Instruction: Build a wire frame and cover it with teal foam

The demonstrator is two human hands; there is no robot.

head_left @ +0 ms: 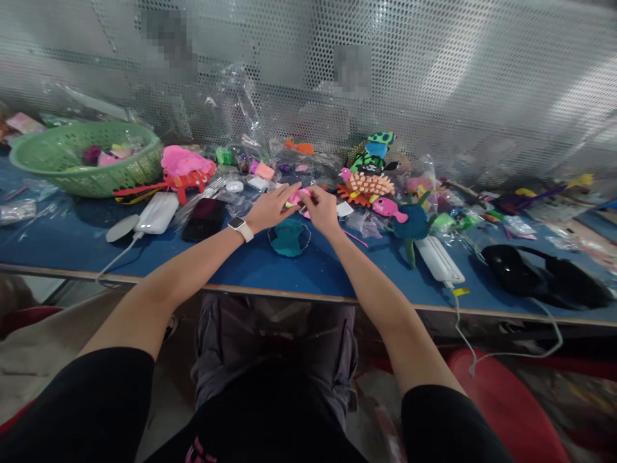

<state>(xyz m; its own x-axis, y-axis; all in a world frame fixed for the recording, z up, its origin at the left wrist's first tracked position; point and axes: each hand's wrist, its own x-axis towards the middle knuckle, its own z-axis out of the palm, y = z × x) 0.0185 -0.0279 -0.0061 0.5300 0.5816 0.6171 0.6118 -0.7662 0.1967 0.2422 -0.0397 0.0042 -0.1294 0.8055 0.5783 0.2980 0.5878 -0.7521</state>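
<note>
Over the blue table, my left hand and my right hand meet at a small piece of pink modelling clay. A bit of yellow-green shows at its lower edge. My right thumb and fingers pinch it from the right. The left fingers lie straight and close together over its left side, and partly hide it. Just below the hands, a flattened teal piece of clay lies on a clear round sheet. A watch with a pale strap is on my left wrist.
A green basket with clay pieces stands at the left. Nearby are a pink-and-red clay figure, a dark phone and a white power bank. Clay animals, another power bank and black headgear sit rightward.
</note>
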